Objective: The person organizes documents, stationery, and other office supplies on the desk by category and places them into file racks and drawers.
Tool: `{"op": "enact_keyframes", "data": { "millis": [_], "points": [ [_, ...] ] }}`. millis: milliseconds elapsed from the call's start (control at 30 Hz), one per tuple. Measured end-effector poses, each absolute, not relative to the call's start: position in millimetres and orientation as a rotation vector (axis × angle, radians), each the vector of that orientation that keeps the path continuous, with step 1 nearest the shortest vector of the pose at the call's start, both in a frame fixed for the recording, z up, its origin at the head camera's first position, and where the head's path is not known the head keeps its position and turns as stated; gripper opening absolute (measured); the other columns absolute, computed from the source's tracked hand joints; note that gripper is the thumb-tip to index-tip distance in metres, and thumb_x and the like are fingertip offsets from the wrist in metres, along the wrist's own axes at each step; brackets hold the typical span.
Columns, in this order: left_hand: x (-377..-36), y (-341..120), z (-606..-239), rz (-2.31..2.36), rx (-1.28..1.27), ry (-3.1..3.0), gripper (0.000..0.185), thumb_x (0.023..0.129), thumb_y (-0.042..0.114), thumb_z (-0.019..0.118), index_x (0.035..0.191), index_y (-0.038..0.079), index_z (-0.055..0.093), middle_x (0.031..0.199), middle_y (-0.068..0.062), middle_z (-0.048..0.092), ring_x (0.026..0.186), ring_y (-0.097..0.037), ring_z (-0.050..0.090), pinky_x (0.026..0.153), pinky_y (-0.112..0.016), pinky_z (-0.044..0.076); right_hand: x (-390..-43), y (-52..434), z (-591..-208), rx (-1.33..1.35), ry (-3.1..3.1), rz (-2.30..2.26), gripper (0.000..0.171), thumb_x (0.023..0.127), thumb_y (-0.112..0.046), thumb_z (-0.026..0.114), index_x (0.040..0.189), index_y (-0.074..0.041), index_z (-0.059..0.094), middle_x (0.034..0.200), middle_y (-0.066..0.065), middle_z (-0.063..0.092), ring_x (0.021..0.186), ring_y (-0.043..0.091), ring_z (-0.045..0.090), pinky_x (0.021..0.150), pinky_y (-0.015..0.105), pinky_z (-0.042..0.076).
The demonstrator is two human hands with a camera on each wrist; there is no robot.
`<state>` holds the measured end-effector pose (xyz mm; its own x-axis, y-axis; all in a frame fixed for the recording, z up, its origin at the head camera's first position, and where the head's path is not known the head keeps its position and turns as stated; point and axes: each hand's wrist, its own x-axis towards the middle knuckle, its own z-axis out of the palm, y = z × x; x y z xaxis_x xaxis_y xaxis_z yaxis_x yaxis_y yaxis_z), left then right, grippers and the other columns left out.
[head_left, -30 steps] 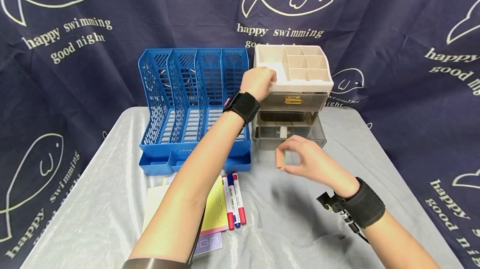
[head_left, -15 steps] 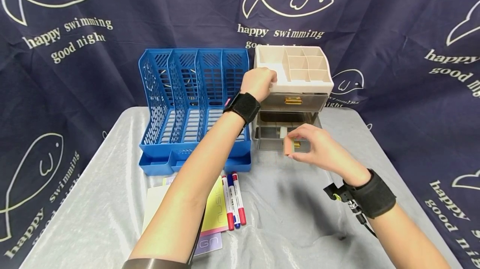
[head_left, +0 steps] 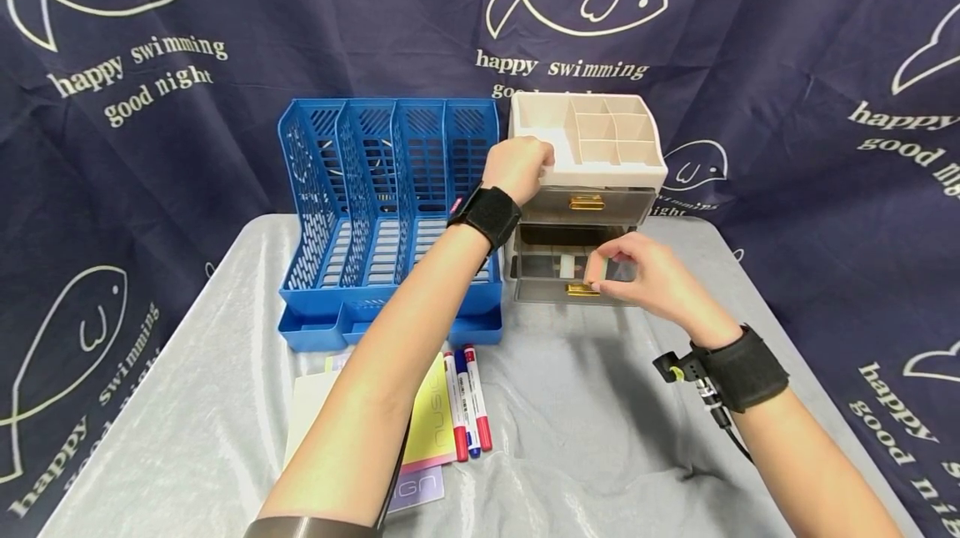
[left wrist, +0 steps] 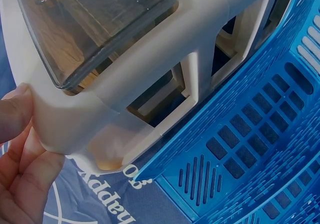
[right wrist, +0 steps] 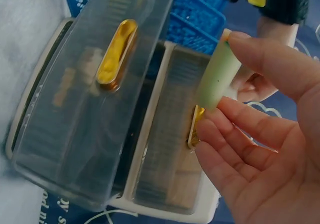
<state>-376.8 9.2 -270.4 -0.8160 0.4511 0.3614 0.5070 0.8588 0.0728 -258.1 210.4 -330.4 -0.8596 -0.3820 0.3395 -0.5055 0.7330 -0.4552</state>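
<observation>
Eraser (right wrist: 217,72), pale green block, probably rubber, pinched between right hand (head_left: 648,279) thumb and fingertips, hovering over open lower drawer (head_left: 573,275) of smoky clear plastic. Left hand (head_left: 517,164) grips cream organizer (head_left: 600,138) top corner, likely steadying it. Blue perforated file rack (head_left: 390,204) just beside; markers (head_left: 468,400) near front.
</observation>
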Motion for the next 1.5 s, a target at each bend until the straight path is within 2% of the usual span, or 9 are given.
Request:
{"op": "enact_keyframes", "data": {
  "millis": [133,267,567,767,967,1200,1500],
  "points": [
    [-378,10,-272,-0.239,-0.72,-2.705,0.021,0.089,0.006,0.059,0.102,0.017,0.071,0.103,-0.001,0.069,0.094,-0.017,0.063,0.082,-0.034,0.05,-264,214,-333,0.629,-2.728,0.818,0.022,0.074,-0.012,0.079,0.092,-0.005,0.068,0.096,0.011,0.065,0.094,0.026,0.058,0.085,0.042,0.045],
    [-378,9,-273,-0.241,-0.72,-2.705,0.021,0.089,0.006,0.059,0.102,0.017,0.071,0.103,-0.001,0.069,0.094,-0.017,0.063,0.082,-0.034,0.05,-269,215,-335,0.575,-2.752,0.809,0.024,0.075,-0.012,0.078,0.094,-0.002,0.068,0.097,0.015,0.064,0.095,0.03,0.058,0.085,0.045,0.045],
    [-377,10,-272,-0.235,-0.721,-2.703,0.022,0.088,0.005,0.059,0.102,0.017,0.071,0.102,0.0,0.069,0.093,-0.016,0.063,0.082,-0.033,0.05,-283,218,-343,0.488,-2.786,0.747,0.027,0.075,-0.014,0.075,0.095,0.002,0.067,0.093,0.019,0.063,0.087,0.031,0.056,0.079,0.044,0.043],
    [-378,10,-273,-0.234,-0.724,-2.697,0.021,0.089,0.007,0.059,0.103,0.017,0.071,0.102,0.0,0.069,0.094,-0.016,0.063,0.082,-0.033,0.05,-292,217,-351,0.414,-2.854,0.716,0.035,0.076,-0.019,0.075,0.097,0.008,0.065,0.094,0.023,0.062,0.087,0.034,0.056,0.079,0.047,0.044],
    [-379,9,-272,-0.242,-0.725,-2.691,0.022,0.09,0.007,0.058,0.104,0.018,0.071,0.104,0.0,0.069,0.095,-0.016,0.063,0.083,-0.033,0.05,-300,216,-356,0.347,-2.912,0.694,0.039,0.076,-0.021,0.074,0.1,0.009,0.065,0.092,0.021,0.062,0.082,0.031,0.055,0.076,0.045,0.044],
    [-376,9,-272,-0.238,-0.716,-2.695,0.022,0.089,0.007,0.059,0.103,0.018,0.071,0.103,0.0,0.069,0.095,-0.015,0.063,0.083,-0.032,0.05,-312,213,-359,0.317,-2.975,0.718,0.04,0.077,-0.024,0.074,0.099,0.008,0.065,0.098,0.024,0.064,0.09,0.034,0.059,0.084,0.048,0.045],
    [-376,8,-271,-0.225,-0.717,-2.693,0.021,0.089,0.007,0.059,0.103,0.018,0.071,0.103,0.0,0.069,0.094,-0.015,0.063,0.083,-0.032,0.05,-320,209,-362,0.33,-3.019,0.684,0.038,0.076,-0.02,0.074,0.097,0.01,0.065,0.098,0.025,0.066,0.091,0.037,0.061,0.082,0.048,0.047]
  ]
}}
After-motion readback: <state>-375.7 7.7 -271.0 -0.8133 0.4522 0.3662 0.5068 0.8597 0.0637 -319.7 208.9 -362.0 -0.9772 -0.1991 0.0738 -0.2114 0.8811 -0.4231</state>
